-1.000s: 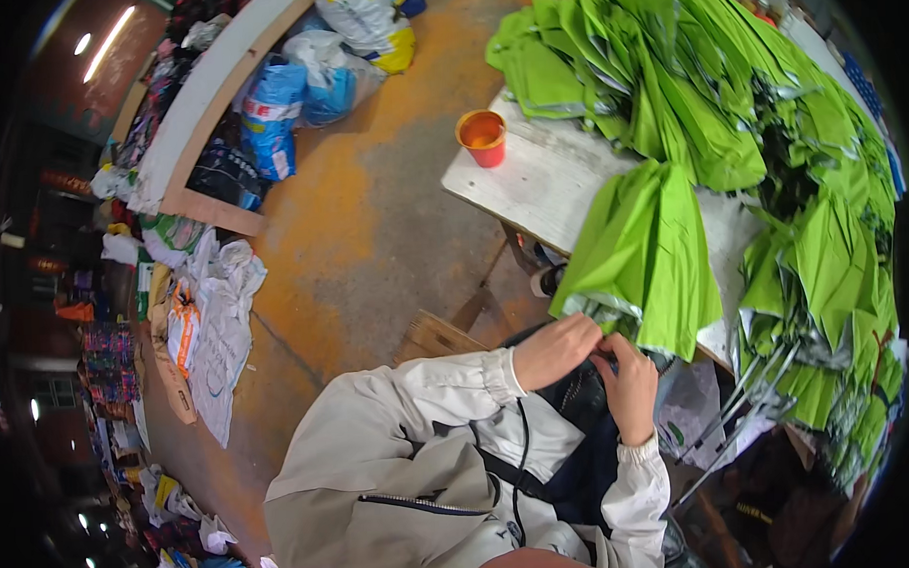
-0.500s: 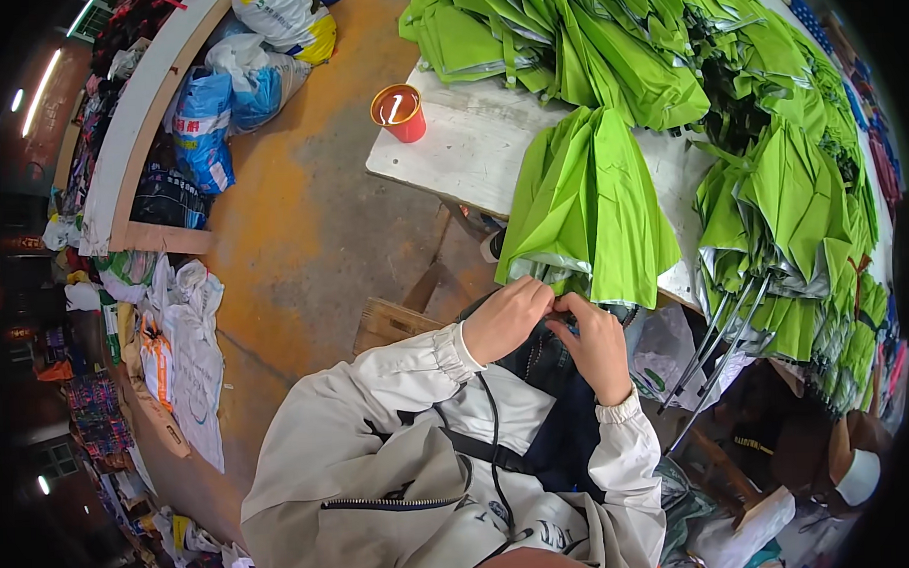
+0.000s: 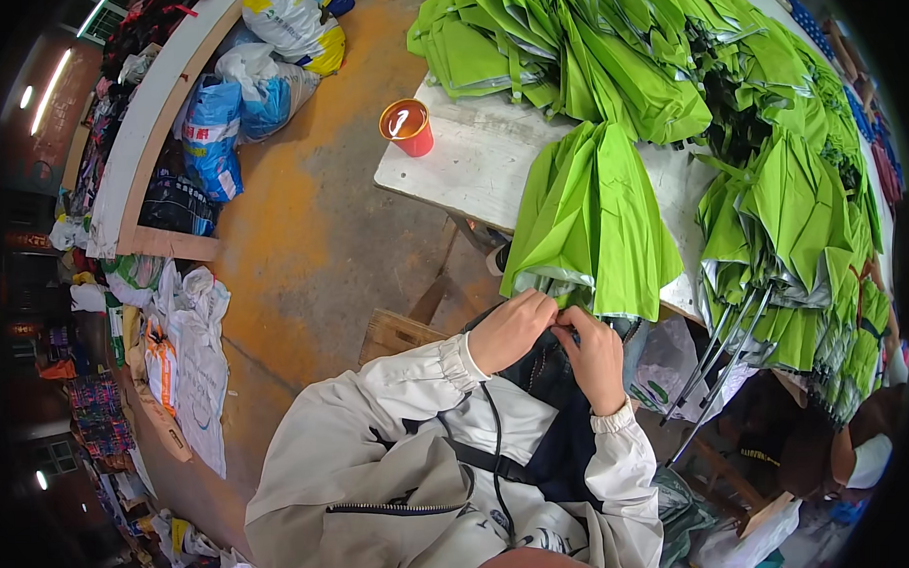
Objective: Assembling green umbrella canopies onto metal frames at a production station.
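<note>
A bright green umbrella [image 3: 592, 219] with a silver lining lies loosely folded over the near edge of the table, its hem hanging towards me. At that hem my left hand [image 3: 514, 329] is closed, back of the hand up, with its fingers curled in. Against it my right hand [image 3: 591, 361] is closed in a pinch, thumb and forefinger meeting the left fingertips. A bit of green shows by the fingertips, but which part of the umbrella they pinch is hidden. Several more green umbrellas [image 3: 648, 87] are heaped behind on the table.
A red cup [image 3: 407, 127] of brownish liquid stands near the left corner of the white table [image 3: 460, 159]. Metal umbrella shafts [image 3: 723, 365] jut out at the right. Stuffed bags [image 3: 212, 137] sit far left, and a wooden stool [image 3: 391, 333] is below the table. Another person's arm [image 3: 849, 455] shows at right.
Both hands stay pinched together at the umbrella's hem, with only a slight shift of the fingers. The whole view has moved a little, so the scene sits slightly lower.
</note>
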